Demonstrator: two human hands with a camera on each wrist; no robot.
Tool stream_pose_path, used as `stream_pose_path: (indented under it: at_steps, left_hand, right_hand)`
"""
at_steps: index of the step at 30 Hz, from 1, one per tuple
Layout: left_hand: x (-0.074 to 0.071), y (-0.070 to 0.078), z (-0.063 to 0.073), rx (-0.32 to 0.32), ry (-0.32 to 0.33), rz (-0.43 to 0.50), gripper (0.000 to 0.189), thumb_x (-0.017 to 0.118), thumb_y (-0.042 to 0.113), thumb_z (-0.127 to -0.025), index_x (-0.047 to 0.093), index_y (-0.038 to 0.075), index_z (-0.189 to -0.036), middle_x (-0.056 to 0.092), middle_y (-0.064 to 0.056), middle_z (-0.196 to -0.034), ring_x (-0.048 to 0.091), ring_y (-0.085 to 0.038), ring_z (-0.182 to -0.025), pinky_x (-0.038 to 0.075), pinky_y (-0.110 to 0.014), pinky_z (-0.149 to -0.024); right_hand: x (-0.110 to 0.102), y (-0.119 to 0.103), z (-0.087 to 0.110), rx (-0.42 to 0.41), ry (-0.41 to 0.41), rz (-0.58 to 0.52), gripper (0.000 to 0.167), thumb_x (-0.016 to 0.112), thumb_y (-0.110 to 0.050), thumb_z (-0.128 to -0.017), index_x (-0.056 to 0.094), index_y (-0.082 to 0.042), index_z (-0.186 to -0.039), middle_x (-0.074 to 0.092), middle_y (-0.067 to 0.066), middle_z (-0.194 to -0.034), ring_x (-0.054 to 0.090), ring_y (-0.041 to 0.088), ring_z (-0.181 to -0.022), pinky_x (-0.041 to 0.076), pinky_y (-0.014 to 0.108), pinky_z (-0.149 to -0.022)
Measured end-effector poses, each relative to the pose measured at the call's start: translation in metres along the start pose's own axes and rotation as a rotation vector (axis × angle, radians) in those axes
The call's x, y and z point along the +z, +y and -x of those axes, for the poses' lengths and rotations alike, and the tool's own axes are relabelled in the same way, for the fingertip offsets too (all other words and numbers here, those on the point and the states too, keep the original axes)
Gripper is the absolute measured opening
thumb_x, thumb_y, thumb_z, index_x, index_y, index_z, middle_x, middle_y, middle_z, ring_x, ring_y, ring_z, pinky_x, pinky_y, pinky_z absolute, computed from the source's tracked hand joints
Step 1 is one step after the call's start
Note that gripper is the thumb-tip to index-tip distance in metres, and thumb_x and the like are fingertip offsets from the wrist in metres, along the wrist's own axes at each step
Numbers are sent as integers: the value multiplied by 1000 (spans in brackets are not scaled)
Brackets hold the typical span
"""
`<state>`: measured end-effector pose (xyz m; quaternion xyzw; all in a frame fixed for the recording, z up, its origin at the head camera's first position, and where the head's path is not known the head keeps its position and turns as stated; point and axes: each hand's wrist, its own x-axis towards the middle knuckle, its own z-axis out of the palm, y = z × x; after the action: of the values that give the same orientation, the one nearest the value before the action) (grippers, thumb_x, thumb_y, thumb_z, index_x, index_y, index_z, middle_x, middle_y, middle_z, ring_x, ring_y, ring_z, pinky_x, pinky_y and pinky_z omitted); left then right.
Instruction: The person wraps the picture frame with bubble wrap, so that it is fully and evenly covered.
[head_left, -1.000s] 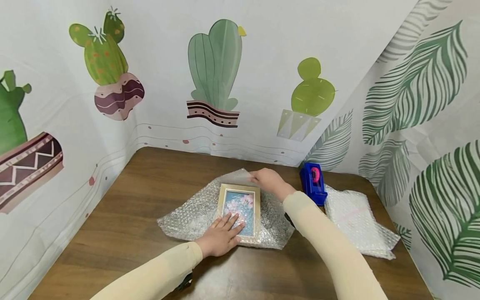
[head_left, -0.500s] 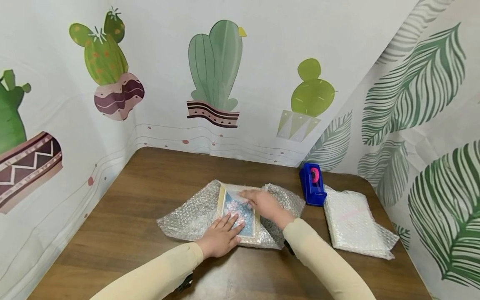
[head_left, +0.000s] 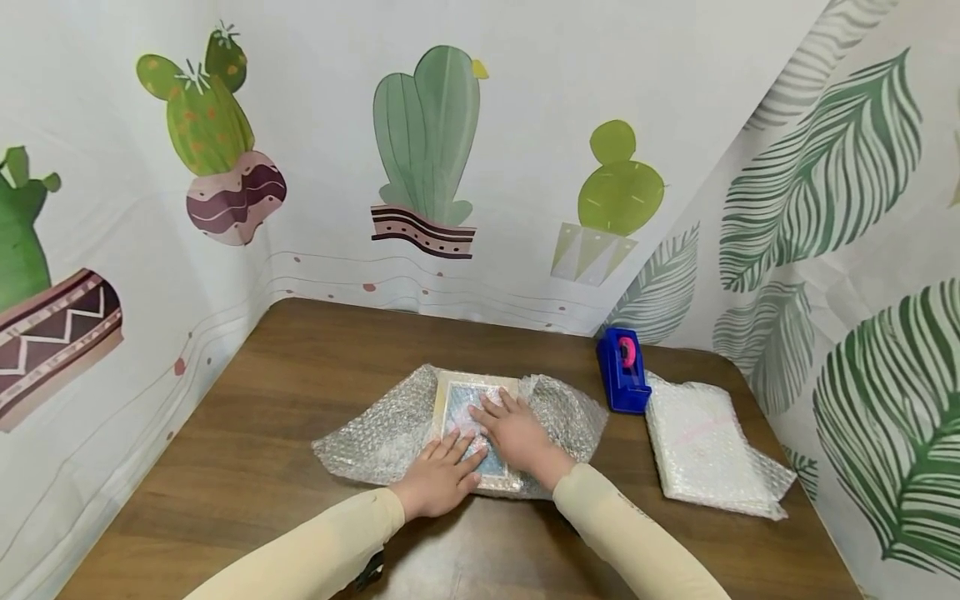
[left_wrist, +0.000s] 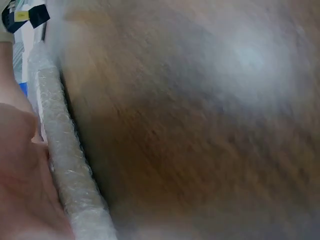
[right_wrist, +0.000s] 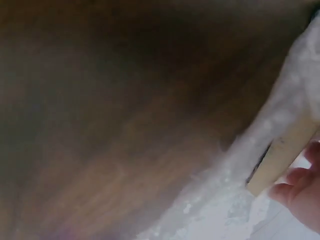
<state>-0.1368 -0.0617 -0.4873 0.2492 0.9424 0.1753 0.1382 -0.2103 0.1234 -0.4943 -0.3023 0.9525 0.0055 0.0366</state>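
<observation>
- Your left hand (head_left: 437, 482) and right hand (head_left: 519, 435) rest, fingers spread, over the gold-edged rectangular picture frame (head_left: 460, 407).
- Clear plastic bubble wrap (head_left: 378, 429) apparently covers its face.

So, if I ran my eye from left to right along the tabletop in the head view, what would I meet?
The bubble wrap's left flap, the left hand, the right hand, the blue tape dispenser, the bubble-wrapped package.
</observation>
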Motion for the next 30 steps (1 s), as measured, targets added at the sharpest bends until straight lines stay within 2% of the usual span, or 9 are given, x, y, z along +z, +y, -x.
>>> stream_pose_path:
  at_steps: [5,10,12,14,18,21,24,26,30]
  left_hand:
    - [8,-4,3,59,134,-36,44,46,29,-108,55,13,-148,48,-16,-159,39,-39,-152,33,-60,-122]
    - [20,-14,-2,205,399,-214,50,63,30,-100,54,10,-145,54,-22,-143,53,-38,-135,46,-52,-112]
    - [21,-16,-6,250,448,-259,58,67,31,-97,51,7,-147,52,-23,-143,53,-38,-133,48,-51,-111]
    - [19,-17,-11,245,401,-261,64,65,34,-98,45,3,-151,48,-23,-151,48,-38,-140,45,-51,-114]
    - [10,-15,-17,135,155,-187,70,52,40,-104,34,-2,-157,32,-21,-167,30,-39,-156,32,-55,-125]
    - [7,-14,-17,83,60,-182,70,46,44,-106,33,-1,-158,29,-18,-169,26,-35,-158,26,-53,-129]
    - [6,-13,-14,69,60,-185,68,45,44,-106,36,0,-157,32,-18,-168,28,-34,-158,26,-51,-129]
    - [5,-13,-12,69,77,-183,66,45,43,-106,38,0,-156,33,-18,-167,29,-35,-157,26,-51,-129]
    - [6,-14,-11,85,103,-167,64,46,41,-106,40,-1,-154,35,-19,-166,30,-35,-157,28,-52,-128]
  right_hand:
    - [2,-4,4,27,-69,-42,51,40,-35,-110,39,-23,-159,34,6,-168,26,42,-157,28,61,-125]
    - [2,-7,3,24,-72,-1,52,42,-35,-110,37,-24,-160,32,5,-170,25,41,-158,29,59,-126]
    - [2,-7,3,25,-71,21,52,43,-34,-109,37,-24,-160,32,4,-169,26,40,-158,31,58,-125]
    - [2,-6,4,32,-74,31,52,43,-34,-110,37,-24,-160,32,4,-169,26,40,-158,31,57,-125]
    - [2,-4,5,50,-75,0,51,39,-37,-110,38,-22,-160,32,4,-169,26,39,-158,29,57,-126]
    - [-3,-3,5,38,-95,-31,51,41,-33,-110,39,-20,-159,33,6,-169,26,39,-158,28,57,-127]
    - [-14,2,0,7,-60,-104,47,46,-23,-108,46,-14,-155,42,10,-164,35,40,-154,32,56,-125]
    - [-23,9,-5,18,22,-149,45,50,-18,-106,52,-8,-150,49,15,-159,43,40,-149,36,55,-123]
    - [-32,34,-11,133,137,-160,40,54,-4,-102,59,-3,-141,56,19,-150,51,39,-142,41,57,-119]
